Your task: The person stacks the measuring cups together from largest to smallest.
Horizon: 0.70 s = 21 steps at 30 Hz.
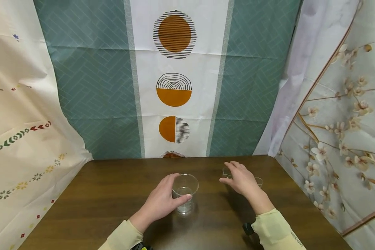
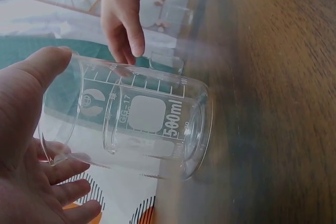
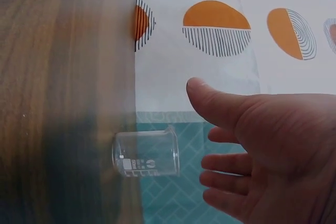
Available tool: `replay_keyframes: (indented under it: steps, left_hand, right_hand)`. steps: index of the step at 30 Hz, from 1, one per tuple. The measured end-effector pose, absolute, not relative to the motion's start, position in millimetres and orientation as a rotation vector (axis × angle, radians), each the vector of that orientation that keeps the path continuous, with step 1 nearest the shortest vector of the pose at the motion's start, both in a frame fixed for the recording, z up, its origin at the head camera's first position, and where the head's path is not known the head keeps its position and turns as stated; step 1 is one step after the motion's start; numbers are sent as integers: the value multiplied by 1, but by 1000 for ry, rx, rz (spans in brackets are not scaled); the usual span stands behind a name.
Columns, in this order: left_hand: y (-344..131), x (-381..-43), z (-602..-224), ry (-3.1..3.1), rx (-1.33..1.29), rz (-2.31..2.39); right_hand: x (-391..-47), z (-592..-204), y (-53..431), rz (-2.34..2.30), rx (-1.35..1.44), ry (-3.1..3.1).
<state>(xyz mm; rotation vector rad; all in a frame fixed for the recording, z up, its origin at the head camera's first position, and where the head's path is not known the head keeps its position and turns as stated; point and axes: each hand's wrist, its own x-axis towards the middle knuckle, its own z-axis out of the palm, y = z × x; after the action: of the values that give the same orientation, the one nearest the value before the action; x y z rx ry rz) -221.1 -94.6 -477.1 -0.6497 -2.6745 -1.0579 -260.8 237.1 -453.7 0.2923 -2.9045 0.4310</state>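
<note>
My left hand (image 1: 162, 199) holds a clear 500ml glass beaker (image 2: 173, 124) near its rim, thumb on one side and fingers round the other. The beaker is upright, low over or on the table; contact is hard to tell. Inside it the outline of a smaller glass vessel (image 2: 112, 129) shows. My right hand (image 1: 242, 180) hovers to the right with thumb and fingers apart, holding nothing. Beyond its fingers stands a small clear beaker (image 3: 149, 153), apart from the hand in the right wrist view. Another glass rim (image 1: 259, 181) peeks out behind my right hand, mostly hidden.
The brown wooden table (image 1: 112, 187) carries the glassware. A green and white cloth (image 1: 181, 135) with orange circles hangs at its back edge. Patterned cloths hang along the left (image 1: 25, 139) and the right (image 1: 331, 139).
</note>
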Motion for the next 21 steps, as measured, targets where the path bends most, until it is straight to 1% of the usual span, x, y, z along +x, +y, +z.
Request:
replay_keyframes:
  steps: [14,21]
  left_hand:
    - [-95,-218,-479,-2703,-634,-1049]
    - [-95,-220,-479,-2703,-633,-1044]
  right_hand:
    - [-261,-457,239,437,249,-2933]
    - [-267,-460,241,366,262,-2937]
